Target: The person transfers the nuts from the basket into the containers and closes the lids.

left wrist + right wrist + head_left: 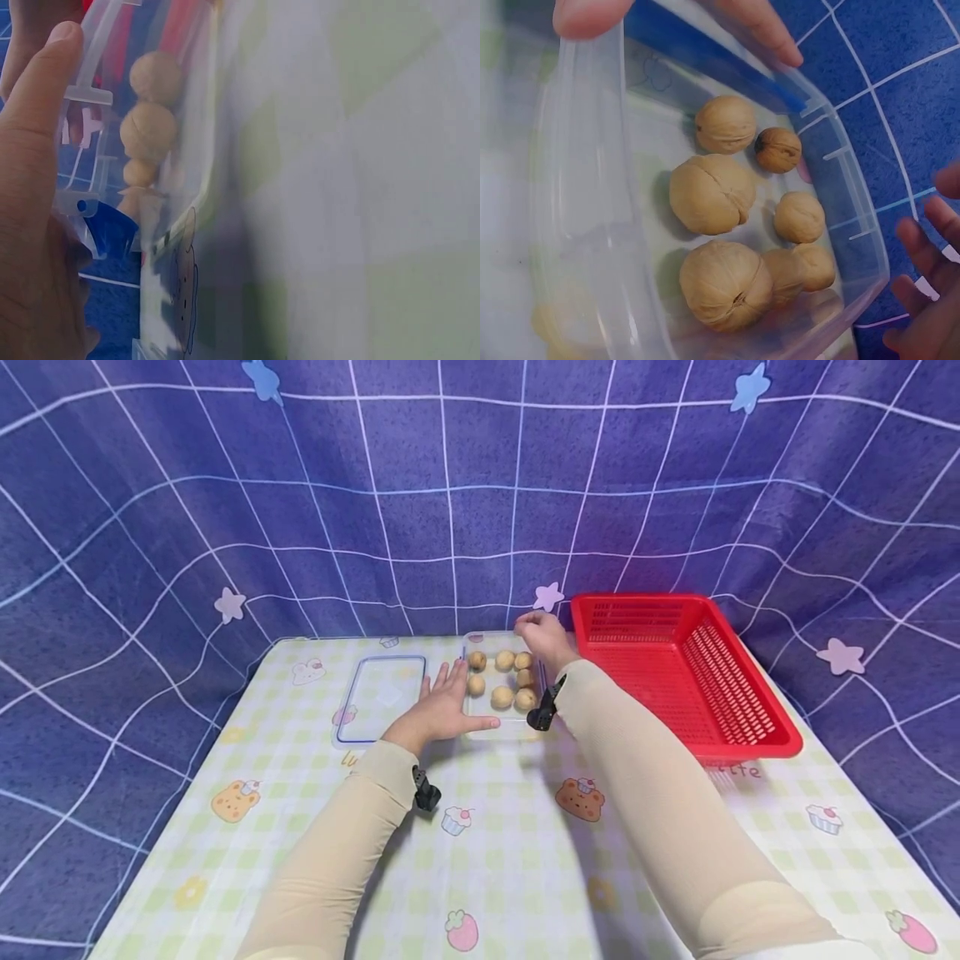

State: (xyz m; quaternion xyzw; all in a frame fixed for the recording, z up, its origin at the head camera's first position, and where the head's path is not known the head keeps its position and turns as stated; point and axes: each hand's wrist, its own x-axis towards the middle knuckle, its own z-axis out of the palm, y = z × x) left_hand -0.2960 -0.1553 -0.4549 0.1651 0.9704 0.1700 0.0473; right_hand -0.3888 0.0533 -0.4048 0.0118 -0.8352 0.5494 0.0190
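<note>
A clear plastic box [506,731] with several walnuts [502,697] in it stands at the back middle of the table. My left hand [438,706] rests on the box's near left corner, thumb along the near rim and fingers spread along the left side. In the right wrist view, its thumb [592,15] lies on the rim. My right hand [546,637] is raised over the box's far right side. Its fingers [930,255] hang loosely bent, with nothing seen between them. The walnuts [727,285] lie loose on the box's bottom.
Left of the box lies a clear lid with a blue seal [362,741]. A red plastic basket [750,750] stands close on the right. Behind the table hangs a blue grid-patterned curtain [480,518]. A checkered cloth [495,860] covers the table.
</note>
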